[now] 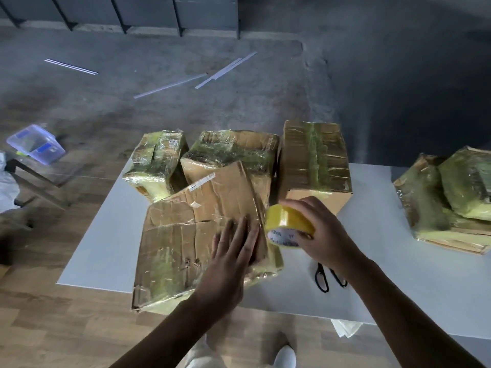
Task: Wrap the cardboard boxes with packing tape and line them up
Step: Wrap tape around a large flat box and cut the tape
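Observation:
A large flat cardboard box, partly covered in shiny tape, lies at the front of the white table. My left hand presses flat on its right side with straight fingers. My right hand grips a yellow tape roll just right of that box. Behind it stand three taped boxes in a row: a small one, a middle one and a taller one.
Black scissors lie on the table under my right wrist. Two more taped boxes sit at the table's right end. A clear plastic bin and thin metal strips are on the floor.

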The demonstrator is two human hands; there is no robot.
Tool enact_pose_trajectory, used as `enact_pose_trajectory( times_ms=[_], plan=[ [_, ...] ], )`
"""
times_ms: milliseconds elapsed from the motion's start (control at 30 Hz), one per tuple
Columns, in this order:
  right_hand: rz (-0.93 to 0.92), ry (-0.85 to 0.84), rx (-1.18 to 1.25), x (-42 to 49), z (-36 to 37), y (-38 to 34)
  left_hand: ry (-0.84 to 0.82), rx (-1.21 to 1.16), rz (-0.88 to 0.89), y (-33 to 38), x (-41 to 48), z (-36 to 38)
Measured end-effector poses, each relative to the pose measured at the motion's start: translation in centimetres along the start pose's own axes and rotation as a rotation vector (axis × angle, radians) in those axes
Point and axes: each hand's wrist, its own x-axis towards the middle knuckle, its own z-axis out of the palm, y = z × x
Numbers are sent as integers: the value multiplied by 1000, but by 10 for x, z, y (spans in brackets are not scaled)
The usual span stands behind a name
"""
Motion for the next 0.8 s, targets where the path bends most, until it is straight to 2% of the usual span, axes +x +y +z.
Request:
enact_pose_trajectory(
  times_ms=[67, 167, 233, 333, 433, 533, 600, 700, 800],
  plan=[
    [-59, 107, 95, 13, -11, -16, 98, -150, 26, -1, 6, -21],
    [-48, 202, 314, 30, -9, -38, 198, -270, 3, -4, 13, -35],
    [-52, 227, 343, 40, -6, -46, 248, -316, -14, -9, 12, -36],
    [-147, 145, 231, 51, -14, -51, 308, -371, -33, -18, 6, -38],
    [-229, 41, -13, 55, -31, -54, 318, -387, -31, -26, -2, -41],
    [-253, -54, -268, 50, -47, -52, 331, -411, -48, -30, -6, -45],
    [-247, -113, -343, 46, -50, -50, 321, -381, -28, -31, -5, -45],
    [-208, -92, -346, 44, -53, -53, 341, -410, -15, -27, -5, -46],
    [-136, 50, -73, 47, -57, -67, 424, -547, -51, -20, -6, -52]
  ],
)
